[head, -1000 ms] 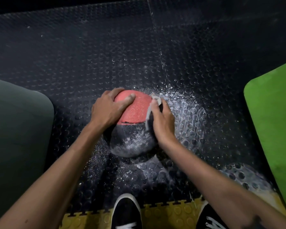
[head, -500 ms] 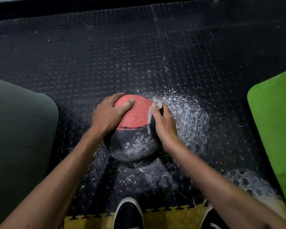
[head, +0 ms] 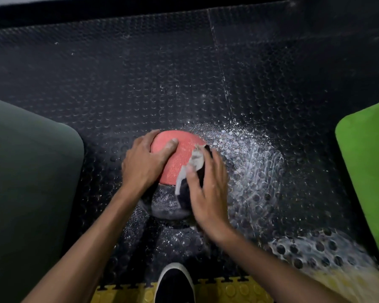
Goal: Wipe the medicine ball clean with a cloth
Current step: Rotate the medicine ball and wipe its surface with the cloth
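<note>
The medicine ball (head: 175, 162) sits on the black studded floor mat (head: 140, 84), right in the middle, red half up and away from the person, dark half toward the shoe (head: 174, 283) at the bottom edge. The left hand (head: 144, 160) is planted on the ball's left side, fingers spread and wrapped over the red curve, thumb lying across the top, bracing it. The right hand (head: 206, 189) is laid on the ball's right side with the cloth (head: 193, 169) trapped beneath it; fingers are fairly straight and pressing flat, and the thumb pins the cloth's pale edge against the ball where red meets dark. The cloth looks dark with a whitish, dusty rim, and a frayed corner pokes up past the fingertips. White powder (head: 249, 167) is smeared in sweeping arcs across the mat just right of the ball, with more speckled below it and another patch toward the lower right. A dark green mat (head: 31, 182) lies well off to the left, a bright green mat (head: 368, 167) to the right. A strip of yellow interlocking tile (head: 127, 294) runs along the bottom, on both sides of the shoe.
</note>
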